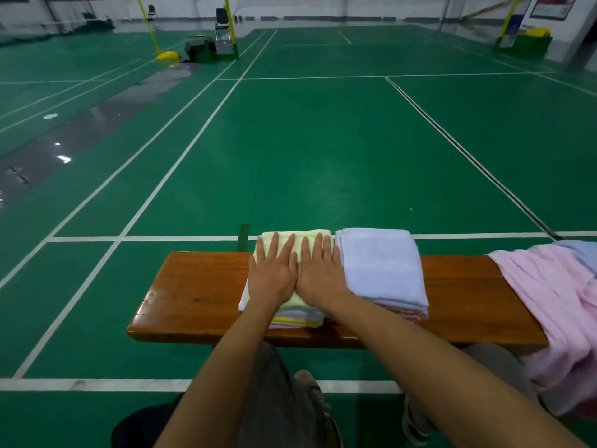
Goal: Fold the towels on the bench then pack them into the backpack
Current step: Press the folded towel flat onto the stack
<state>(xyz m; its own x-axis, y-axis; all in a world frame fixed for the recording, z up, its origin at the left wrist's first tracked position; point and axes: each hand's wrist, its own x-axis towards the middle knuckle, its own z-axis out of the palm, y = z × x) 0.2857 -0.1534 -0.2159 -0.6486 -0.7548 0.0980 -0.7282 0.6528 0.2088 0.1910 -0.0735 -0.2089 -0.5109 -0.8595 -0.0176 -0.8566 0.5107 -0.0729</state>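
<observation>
Pressing flat on the folded yellow towel at lower centre of the frame: left hand and right hand, side by side, thumbs touching, fingers straight and spread, gripping nothing. Lying atop a small stack of folded towels on the wooden tabletop. Just right of it, touching, a folded lavender towel on its own stack. Further right, at the frame edge, an unfolded pink towel draped over the tabletop end. Beyond, green court floor with white lines; at upper left, a dark bag by a yellow post, too distant to identify.
</observation>
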